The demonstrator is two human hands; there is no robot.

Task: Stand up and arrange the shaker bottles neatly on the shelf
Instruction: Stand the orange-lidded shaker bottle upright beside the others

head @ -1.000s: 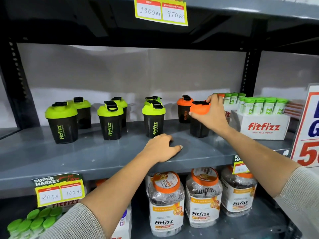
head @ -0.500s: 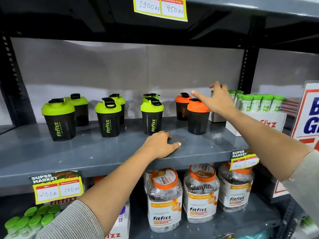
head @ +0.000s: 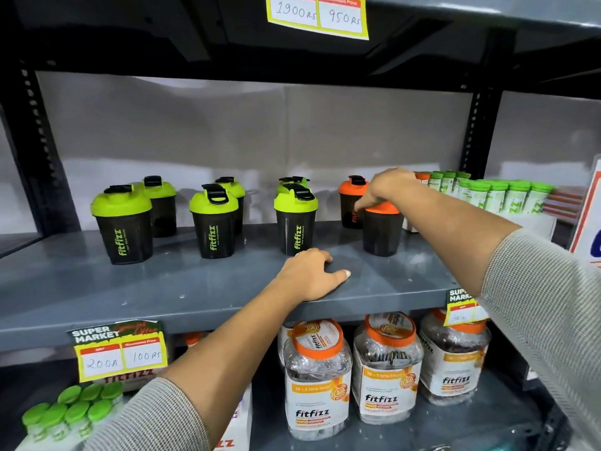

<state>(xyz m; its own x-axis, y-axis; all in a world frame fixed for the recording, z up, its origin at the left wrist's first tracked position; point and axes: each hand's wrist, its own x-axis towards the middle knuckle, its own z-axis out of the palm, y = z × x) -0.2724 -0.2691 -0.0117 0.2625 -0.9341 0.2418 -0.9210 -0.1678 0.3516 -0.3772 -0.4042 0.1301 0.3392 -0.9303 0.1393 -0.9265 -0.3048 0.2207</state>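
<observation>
Standing upright, the front orange-lidded shaker bottle (head: 381, 230) has the right hand (head: 388, 188) resting fingers-together on its lid.

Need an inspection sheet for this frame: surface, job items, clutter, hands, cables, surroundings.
Surface: grey metal shelf, bare at the front.
Job's things: six green-lidded shakers upright in three front-back pairs; front orange shaker and rear orange shaker upright.
Clutter: tube box at the shelf's right end.
Grippers: left hand flat on the shelf, empty; right hand over the front orange lid, grip unclear.
Cables: nothing seen.
Surroundings: jars on the shelf below; price tags.
</observation>
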